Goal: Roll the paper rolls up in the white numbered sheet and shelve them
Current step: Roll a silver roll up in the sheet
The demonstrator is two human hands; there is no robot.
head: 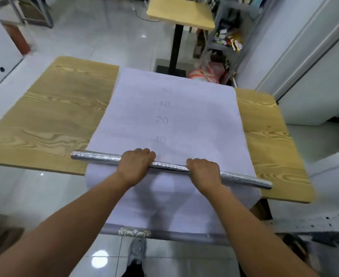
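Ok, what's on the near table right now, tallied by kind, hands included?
silver roll: 1
white numbered sheet: 1
hands gripping the silver roll: 2 (left hand, right hand)
Total: 4

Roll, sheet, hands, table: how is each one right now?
Roll: lying flat, gripped in two places.
Sheet: spread out unrolled under the roll, near end hanging off the table.
Left hand: fingers curled over the roll.
Right hand: fingers curled over the roll.
Table: wood showing on either side of the sheet.
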